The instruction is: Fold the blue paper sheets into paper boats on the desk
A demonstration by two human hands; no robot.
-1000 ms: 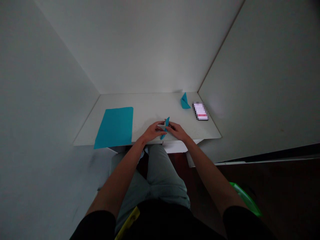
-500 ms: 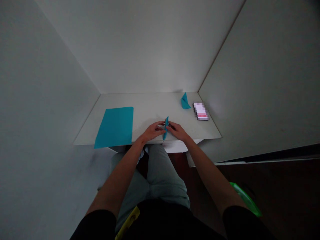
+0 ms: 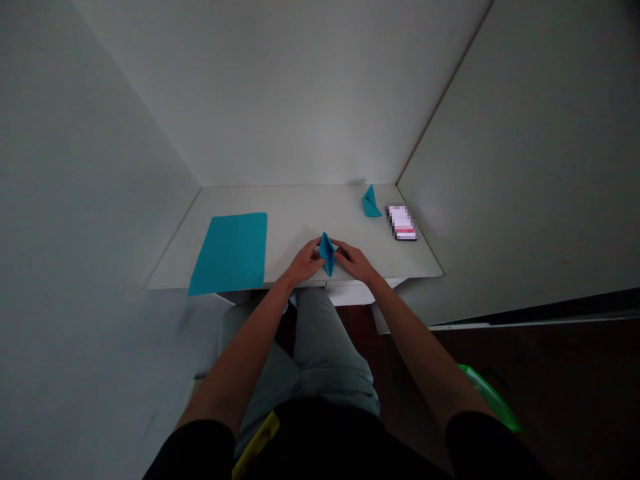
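Note:
Between my two hands, over the front part of the white table, is a small folded piece of blue paper (image 3: pixel 327 253), parted along its middle into a narrow pocket. My left hand (image 3: pixel 306 261) is closed on its left side, thumb at the near part and fingers behind. On the right side, my right hand (image 3: pixel 353 261) grips it with bent fingers. Farther back to the right stands a folded blue paper boat (image 3: pixel 371 203). A flat sheet of blue paper (image 3: pixel 231 253) lies to the left, its near edge hanging past the table's front.
A phone (image 3: pixel 401 222) with a blurred screen lies at the right of the white table (image 3: pixel 310 207). Walls enclose the table at the left, back and right. A green object (image 3: pixel 490 398) is low at the right, by the floor.
The folded blue paper has opened from a thin, nearly flat shape into a wider pocket. Both hands have shifted with it slightly to the left.

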